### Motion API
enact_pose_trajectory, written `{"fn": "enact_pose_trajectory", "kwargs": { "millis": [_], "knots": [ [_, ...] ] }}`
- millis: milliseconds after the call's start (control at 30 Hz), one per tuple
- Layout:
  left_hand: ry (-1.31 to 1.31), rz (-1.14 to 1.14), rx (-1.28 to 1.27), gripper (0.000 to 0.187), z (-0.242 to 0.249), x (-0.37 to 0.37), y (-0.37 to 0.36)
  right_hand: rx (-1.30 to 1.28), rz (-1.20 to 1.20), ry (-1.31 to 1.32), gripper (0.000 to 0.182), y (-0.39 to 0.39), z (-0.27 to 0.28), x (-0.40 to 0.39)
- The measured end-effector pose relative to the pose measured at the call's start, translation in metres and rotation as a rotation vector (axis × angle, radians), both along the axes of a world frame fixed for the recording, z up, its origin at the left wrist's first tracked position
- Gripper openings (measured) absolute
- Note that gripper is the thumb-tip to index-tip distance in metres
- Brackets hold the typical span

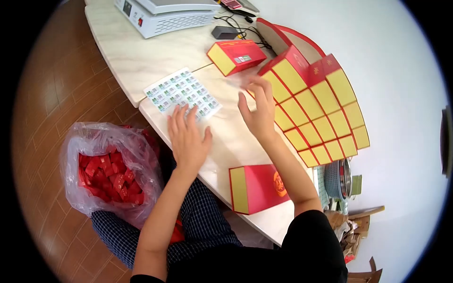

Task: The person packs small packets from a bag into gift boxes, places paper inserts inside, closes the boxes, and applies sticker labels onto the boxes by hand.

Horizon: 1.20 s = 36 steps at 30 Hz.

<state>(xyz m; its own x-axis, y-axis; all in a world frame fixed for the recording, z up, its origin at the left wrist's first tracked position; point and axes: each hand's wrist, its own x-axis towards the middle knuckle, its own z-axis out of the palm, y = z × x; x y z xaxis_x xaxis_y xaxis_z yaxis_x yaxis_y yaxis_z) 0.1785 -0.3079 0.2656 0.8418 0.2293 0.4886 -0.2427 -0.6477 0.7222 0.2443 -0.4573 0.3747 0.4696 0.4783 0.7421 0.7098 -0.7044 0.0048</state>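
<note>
A white sheet of printed stickers (183, 90) lies on the pale table. My left hand (189, 141) rests at its near edge, fingers spread and fingertips over the lower stickers. To the right, my right hand (259, 111) is raised above the table, its thumb apart from the slightly blurred, curled fingers; I see nothing held in it. Just beyond that hand lies a red box with a yellow end (238, 55) and a small label on its side. Another red and yellow box (259, 188) with an orange emblem sits by the front edge, beneath my right forearm.
Stacked red and yellow boxes (321, 113) stand along the right side by the wall. A white machine (174, 21) occupies the far end, near black cables (240, 30) and a dark adapter (224, 32). On the floor side, a plastic bag (75, 174) holds red packets (111, 177).
</note>
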Motion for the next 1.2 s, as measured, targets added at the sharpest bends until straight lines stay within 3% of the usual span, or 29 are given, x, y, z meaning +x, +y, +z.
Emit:
{"fn": "enact_pose_trajectory", "kwargs": {
  "millis": [67,200,300,400,467,500,600,767,833,967,1133,1200],
  "knots": [
    [-0.025,0.004,0.033,0.06,-0.002,-0.004,0.001,0.153,-0.049,0.11,0.016,-0.023,0.004,-0.04],
    [-0.068,-0.019,-0.005,0.05,-0.021,-0.019,0.006,0.507,-0.206,0.316,0.009,-0.073,-0.007,-0.106],
    [-0.081,-0.097,-0.122,0.038,-0.014,-0.052,0.003,0.947,-0.174,0.703,0.01,-0.084,-0.008,-0.148],
    [-0.047,-0.19,-0.208,0.027,-0.005,-0.082,-0.012,1.035,-0.137,0.91,0.009,-0.086,-0.016,-0.172],
    [0.139,-0.472,-0.644,0.025,-0.005,-0.089,-0.026,1.02,-0.139,0.994,0.01,-0.079,-0.013,-0.179],
    [0.219,-0.557,-0.738,0.027,0.001,-0.092,-0.032,0.982,-0.129,1.053,0.01,-0.077,-0.012,-0.18],
    [0.335,-0.657,-0.759,0.029,0.011,-0.093,-0.047,0.852,-0.113,1.117,0.01,-0.078,-0.016,-0.176],
    [0.386,-0.652,-0.688,0.028,0.011,-0.089,-0.053,0.897,-0.143,1.183,0.014,-0.081,-0.017,-0.166],
    [0.42,-0.626,-0.696,0.025,0.013,-0.089,-0.054,0.846,-0.086,1.151,0.028,-0.081,-0.02,-0.165],
    [0.487,-0.587,-0.768,0.023,0.011,-0.088,-0.058,0.848,-0.083,1.211,0.04,-0.08,-0.019,-0.162],
    [0.249,-0.518,-0.294,0.019,0.007,-0.085,-0.06,0.807,-0.013,1.218,0.042,-0.077,-0.019,-0.158],
    [0.21,-0.496,-0.262,0.019,0.006,-0.084,-0.064,0.804,-0.02,1.245,0.043,-0.078,-0.018,-0.159]
  ]
}}
